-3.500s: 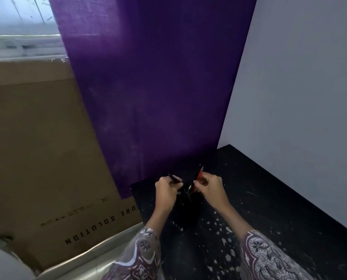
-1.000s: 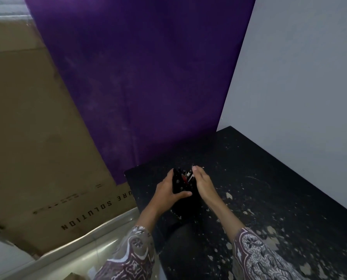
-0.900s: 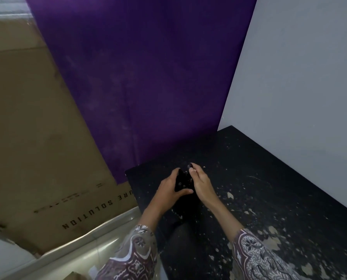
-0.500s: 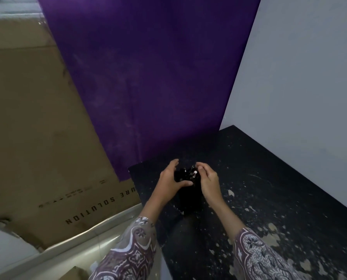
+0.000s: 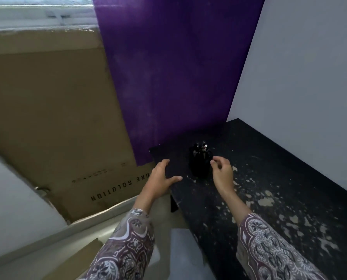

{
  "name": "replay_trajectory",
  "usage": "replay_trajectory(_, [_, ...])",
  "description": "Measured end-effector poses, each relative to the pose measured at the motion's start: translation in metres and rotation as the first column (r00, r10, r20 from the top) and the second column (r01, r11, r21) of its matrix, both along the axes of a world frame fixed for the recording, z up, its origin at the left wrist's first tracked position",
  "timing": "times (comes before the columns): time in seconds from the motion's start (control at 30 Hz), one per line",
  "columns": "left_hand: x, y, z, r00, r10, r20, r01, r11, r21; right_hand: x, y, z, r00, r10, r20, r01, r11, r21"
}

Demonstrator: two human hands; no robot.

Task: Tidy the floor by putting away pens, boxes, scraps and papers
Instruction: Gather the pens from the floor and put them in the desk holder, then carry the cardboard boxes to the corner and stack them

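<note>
Where the hands (image 5: 190,174) part, the pen holder (image 5: 200,161) stands.

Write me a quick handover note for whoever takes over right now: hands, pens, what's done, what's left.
Left hand: open, empty, at the near corner of the black table.
Right hand: fingers loosely curled, empty, just right of the black pen holder, not touching it.
Done: pens stand in the holder on the table.
Left: boxes, scraps and papers; none in view except the big cardboard box left of the table.
</note>
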State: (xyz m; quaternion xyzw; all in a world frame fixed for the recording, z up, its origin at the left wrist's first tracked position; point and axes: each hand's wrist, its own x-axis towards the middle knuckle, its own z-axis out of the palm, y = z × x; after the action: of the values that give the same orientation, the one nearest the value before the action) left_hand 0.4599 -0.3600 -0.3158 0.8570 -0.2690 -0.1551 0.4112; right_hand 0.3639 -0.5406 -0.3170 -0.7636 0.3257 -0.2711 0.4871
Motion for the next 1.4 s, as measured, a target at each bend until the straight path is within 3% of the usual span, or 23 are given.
replay_trajectory(0.3, [-0.101, 0.157, 0.004, 0.998, 0.012, 0.064, -0.020, 0.992, 0.122, -0.096, 0.126, 0.015, 1.000, 0.023, 0.013, -0.022, 0.999, -0.026])
replay_trajectory(0.43, [-0.145, 0.234, -0.004, 0.997, 0.074, 0.025, -0.077, 0.983, 0.165, -0.127, 0.192, 0.011, 0.998, 0.066, -0.014, -0.066, 0.998, -0.014])
replay_trajectory(0.77, [-0.219, 0.407, -0.020, 0.914, 0.398, -0.080, -0.384, 0.912, 0.148, -0.139, 0.342, -0.007, 0.930, 0.351, -0.113, -0.355, 0.935, -0.018])
replay_trajectory(1.07, [-0.299, 0.545, -0.041, 0.733, 0.668, -0.130, -0.645, 0.743, 0.181, -0.147, 0.489, -0.029, 0.741, 0.653, -0.153, -0.658, 0.753, 0.027])
replay_trajectory(1.4, [-0.363, 0.704, -0.073, 0.530, 0.826, -0.191, -0.789, 0.563, 0.246, -0.184, 0.654, -0.070, 0.496, 0.837, -0.229, -0.837, 0.531, 0.129])
